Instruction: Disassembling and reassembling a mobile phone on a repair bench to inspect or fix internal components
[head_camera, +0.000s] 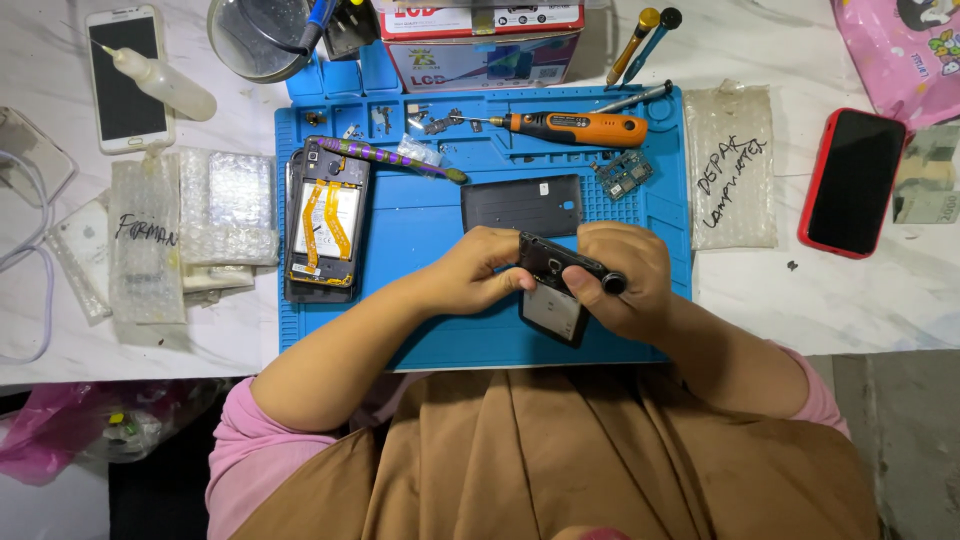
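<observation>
- Gripping a dark phone frame (553, 283) over the near middle of the blue repair mat (420, 330), both hands are meeting on it: the left hand (470, 272) is clasping its left end with curled fingers, and the right hand (625, 280) is wrapping fingers around a black-handled tool (600, 275) lying along the frame's top edge.
- The frame is sitting tilted, just above the mat, with its lower end pointing toward the person's lap; whether it is touching the mat I cannot tell.
- Just beyond the hands, a detached dark back cover (522, 203) is lying flat on the mat.
- To the left, an opened phone with orange flex cables (327, 222) is resting exposed, with a purple-handled pry tool (385, 158) angled beside it.
- Farther off, an orange electric screwdriver (575, 128) and a small green circuit board (625, 175) are lying near loose screws and small metal parts (435, 122).
- Off the mat, bubble-wrap packets (730, 165) and a red-cased phone (852, 182) are lying to the right, and a white phone (125, 78) far left.
- Risks, as I judge them: the tool tip may be slipping off the frame and gouging a part or a fingertip if pressure is uneven; the tilted frame could be dropping small parts into the lap; a sweeping elbow might be scattering the loose screws or snagging the exposed flex cables.
</observation>
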